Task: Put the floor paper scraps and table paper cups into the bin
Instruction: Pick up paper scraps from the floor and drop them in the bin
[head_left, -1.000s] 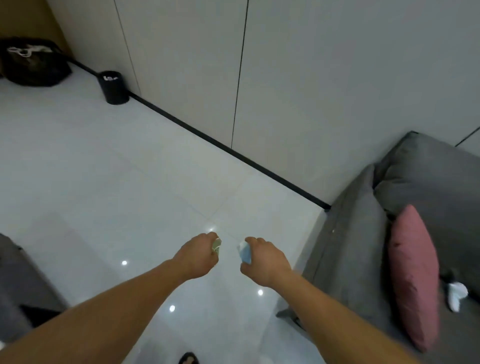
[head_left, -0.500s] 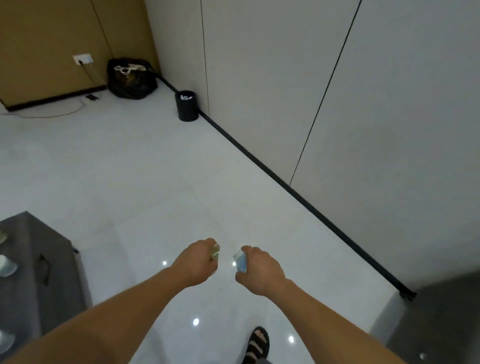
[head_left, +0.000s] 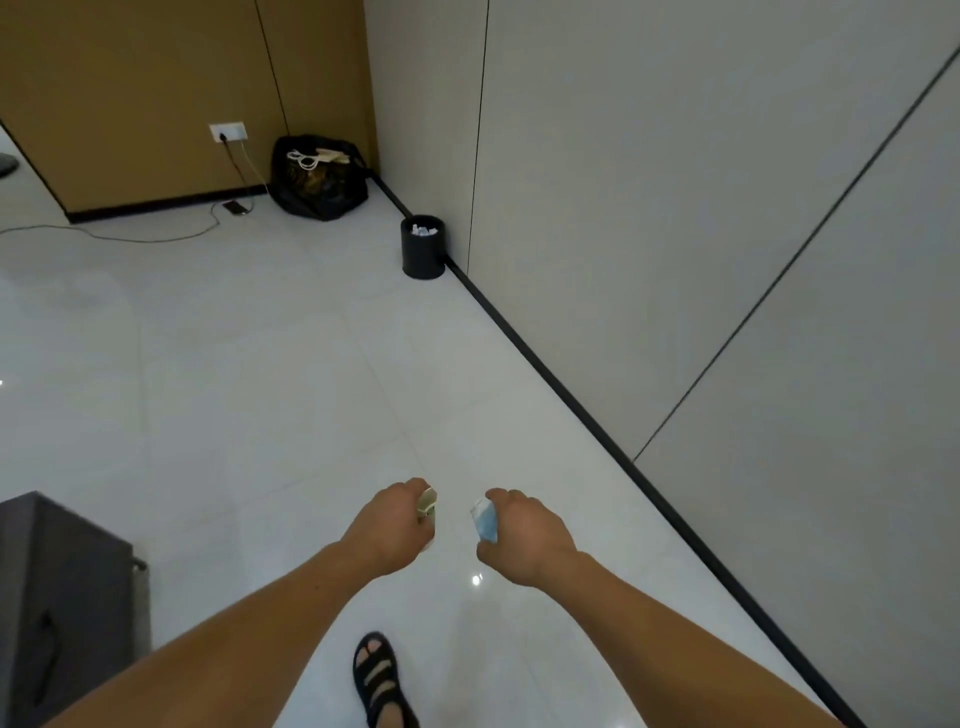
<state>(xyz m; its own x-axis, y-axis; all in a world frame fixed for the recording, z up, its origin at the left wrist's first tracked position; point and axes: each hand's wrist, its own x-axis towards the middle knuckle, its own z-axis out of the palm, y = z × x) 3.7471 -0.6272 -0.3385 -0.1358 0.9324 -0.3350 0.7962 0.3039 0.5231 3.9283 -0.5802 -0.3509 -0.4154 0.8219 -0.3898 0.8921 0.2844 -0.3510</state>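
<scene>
Head view: left grip (head_left: 387, 525) curled round a cream paper cup (head_left: 427, 505), right grip (head_left: 525, 540) curled round a blue-and-white paper cup (head_left: 483, 519). Both held out over the white floor (head_left: 234, 389), a gap between them. Black bin (head_left: 422, 252) stands well ahead, against the wall baseboard, white scraps inside. Black bag (head_left: 317, 176) in far corner. Sandalled foot (head_left: 379, 675) below the arms.

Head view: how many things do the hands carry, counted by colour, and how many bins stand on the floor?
Pale piece, left hand: 1
Blue-white piece, right hand: 1
Black bin: 1
Total: 3
</scene>
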